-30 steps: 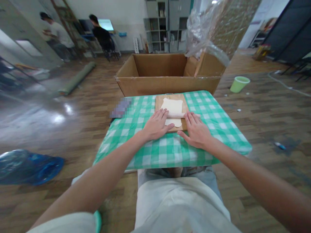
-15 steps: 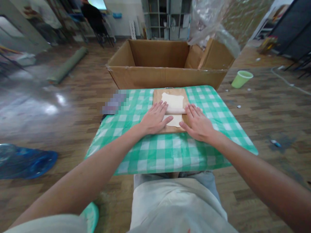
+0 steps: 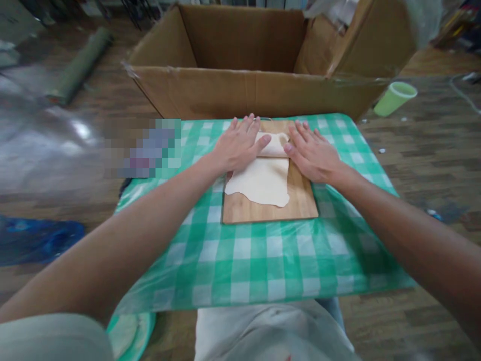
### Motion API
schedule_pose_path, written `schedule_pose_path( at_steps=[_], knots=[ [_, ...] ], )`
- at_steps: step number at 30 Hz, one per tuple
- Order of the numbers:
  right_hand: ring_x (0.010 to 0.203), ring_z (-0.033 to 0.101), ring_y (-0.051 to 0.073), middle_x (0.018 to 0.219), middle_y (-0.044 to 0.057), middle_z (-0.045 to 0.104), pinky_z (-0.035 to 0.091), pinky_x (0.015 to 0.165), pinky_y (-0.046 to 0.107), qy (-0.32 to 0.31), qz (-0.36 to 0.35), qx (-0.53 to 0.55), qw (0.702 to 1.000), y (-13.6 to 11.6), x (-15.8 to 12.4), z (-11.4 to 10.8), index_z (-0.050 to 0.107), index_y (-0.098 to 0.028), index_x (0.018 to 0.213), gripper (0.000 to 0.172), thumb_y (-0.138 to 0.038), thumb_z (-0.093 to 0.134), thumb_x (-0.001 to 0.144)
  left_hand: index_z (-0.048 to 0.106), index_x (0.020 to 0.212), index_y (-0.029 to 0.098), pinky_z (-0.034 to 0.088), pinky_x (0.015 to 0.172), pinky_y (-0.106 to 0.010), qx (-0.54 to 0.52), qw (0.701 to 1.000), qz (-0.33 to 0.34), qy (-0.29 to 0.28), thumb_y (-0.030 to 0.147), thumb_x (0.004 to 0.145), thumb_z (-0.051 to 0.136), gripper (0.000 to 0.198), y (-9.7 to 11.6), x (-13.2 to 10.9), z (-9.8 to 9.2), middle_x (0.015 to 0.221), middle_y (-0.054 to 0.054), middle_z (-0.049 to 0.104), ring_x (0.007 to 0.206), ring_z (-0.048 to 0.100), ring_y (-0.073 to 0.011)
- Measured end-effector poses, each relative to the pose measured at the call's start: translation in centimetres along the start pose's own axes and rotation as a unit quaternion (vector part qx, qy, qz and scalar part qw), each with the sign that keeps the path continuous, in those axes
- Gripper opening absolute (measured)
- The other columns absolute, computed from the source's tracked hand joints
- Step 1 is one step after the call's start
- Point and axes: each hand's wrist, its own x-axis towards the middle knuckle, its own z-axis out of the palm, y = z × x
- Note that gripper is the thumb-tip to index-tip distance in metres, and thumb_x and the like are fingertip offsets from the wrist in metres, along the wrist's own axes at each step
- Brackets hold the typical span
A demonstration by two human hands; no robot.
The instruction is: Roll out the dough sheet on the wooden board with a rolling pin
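Note:
A thin, pale sheet of dough lies on a wooden cutting board. Across its far part runs a light-coloured rolling pin. My left hand rests flat on the pin's left end, fingers stretched forward and thumb pointing inward. On the right end lies my right hand, also flat with its fingers extended. Both palms hide the ends of the pin. The dough's near edge is wavy, and bare wood shows in front of it and to its right.
A green-and-white checked cloth covers the table. Beyond its far edge stands a large open cardboard box. A pixelated object lies at the left. On the floor are a light green bin and blue plastic.
Both hands have moved forward with the rolling pin toward the board's far end, uncovering more dough on the near side. The camera has tilted down and closer.

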Motion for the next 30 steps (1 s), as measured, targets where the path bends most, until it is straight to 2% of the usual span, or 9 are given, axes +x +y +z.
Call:
schedule_pose_path(
  at_steps=[4, 8, 11, 14, 17, 21, 25, 28, 30],
  knots=[
    [0.162, 0.020, 0.043, 0.178, 0.015, 0.021, 0.021, 0.129, 0.064, -0.008, -0.003, -0.003, 1.000, 3.1, 3.3, 1.2, 0.018, -0.014, 0.172, 0.088, -0.070, 0.000, 0.107, 0.010, 0.170, 0.014, -0.001, 0.130, -0.065, 0.034, 0.999, -0.007, 0.027, 0.067, 0.107, 0.007, 0.083, -3.0, 3.6, 1.9, 0.179, -0.013, 0.006, 0.165, 0.000, -0.0426],
    [0.160, 0.024, 0.044, 0.177, 0.010, 0.024, 0.021, 0.127, 0.067, -0.029, -0.036, -0.013, 0.999, 6.0, 6.6, 2.4, 0.021, -0.020, 0.172, 0.084, -0.070, -0.001, 0.108, 0.017, 0.168, 0.016, 0.004, 0.126, -0.070, 0.039, 0.999, -0.016, 0.011, 0.064, 0.106, -0.001, 0.080, -5.8, 6.9, 3.2, 0.175, -0.012, 0.009, 0.164, 0.000, -0.0450],
    [0.157, 0.028, 0.043, 0.175, 0.006, 0.032, 0.025, 0.124, 0.069, -0.049, -0.073, -0.018, 0.996, 7.0, 8.6, 2.5, 0.024, -0.023, 0.170, 0.078, -0.065, 0.000, 0.110, 0.024, 0.166, 0.021, 0.003, 0.125, -0.072, 0.038, 0.999, -0.013, -0.009, 0.063, 0.107, -0.001, 0.076, -7.0, 8.6, 3.5, 0.175, -0.008, 0.012, 0.164, -0.002, -0.0451],
    [0.150, 0.038, 0.043, 0.166, 0.009, 0.046, 0.032, 0.121, 0.066, -0.071, -0.094, -0.030, 0.993, 7.0, 10.1, 2.1, 0.034, -0.020, 0.166, 0.074, -0.063, 0.007, 0.112, 0.025, 0.165, 0.021, 0.001, 0.124, -0.075, 0.030, 0.999, 0.014, -0.033, 0.062, 0.110, 0.010, 0.070, -7.5, 9.4, 3.0, 0.176, -0.010, 0.016, 0.164, -0.001, -0.0468],
    [0.140, 0.050, 0.040, 0.157, 0.014, 0.057, 0.039, 0.116, 0.058, -0.074, -0.102, -0.062, 0.990, 6.7, 11.0, 1.5, 0.042, -0.017, 0.160, 0.067, -0.056, 0.014, 0.114, 0.026, 0.165, 0.018, 0.008, 0.126, -0.073, 0.018, 0.998, 0.040, -0.040, 0.055, 0.111, 0.022, 0.065, -7.6, 9.5, 2.4, 0.174, -0.016, 0.022, 0.164, 0.008, -0.0451],
    [0.128, 0.058, 0.037, 0.145, 0.020, 0.064, 0.042, 0.108, 0.051, -0.061, -0.121, -0.109, 0.985, 6.4, 12.0, 1.2, 0.049, -0.011, 0.153, 0.057, -0.041, 0.020, 0.115, 0.034, 0.159, 0.014, 0.025, 0.124, -0.068, 0.023, 0.997, 0.077, -0.006, 0.039, 0.113, 0.024, 0.053, -7.2, 9.0, 2.0, 0.162, -0.021, 0.040, 0.155, 0.033, -0.0397],
    [0.119, 0.062, 0.031, 0.124, 0.019, 0.073, 0.042, 0.105, 0.042, -0.056, -0.130, -0.122, 0.982, 5.8, 12.4, 0.6, 0.060, -0.009, 0.141, 0.054, -0.036, 0.021, 0.116, 0.041, 0.152, 0.010, 0.042, 0.114, -0.057, 0.065, 0.997, 0.026, 0.028, 0.023, 0.111, 0.024, 0.046, -5.7, 7.9, 0.9, 0.144, -0.023, 0.055, 0.136, 0.051, -0.0337],
    [0.124, 0.061, 0.029, 0.128, 0.019, 0.073, 0.040, 0.109, 0.042, -0.053, -0.130, -0.115, 0.983, 4.9, 11.4, 0.4, 0.062, -0.009, 0.141, 0.055, -0.037, 0.021, 0.116, 0.046, 0.149, 0.009, 0.046, 0.110, -0.054, 0.101, 0.993, -0.004, 0.057, 0.019, 0.109, 0.026, 0.045, -4.0, 6.6, -0.4, 0.139, -0.025, 0.059, 0.130, 0.054, -0.0333],
    [0.134, 0.056, 0.029, 0.140, 0.019, 0.068, 0.038, 0.114, 0.042, -0.028, -0.080, -0.091, 0.992, 4.0, 10.1, 0.5, 0.061, -0.011, 0.143, 0.061, -0.045, 0.019, 0.116, 0.049, 0.147, 0.010, 0.045, 0.111, -0.055, 0.115, 0.992, -0.004, 0.055, 0.019, 0.109, 0.027, 0.045, -2.8, 5.6, -1.1, 0.142, -0.025, 0.058, 0.134, 0.054, -0.0341]
  ],
)
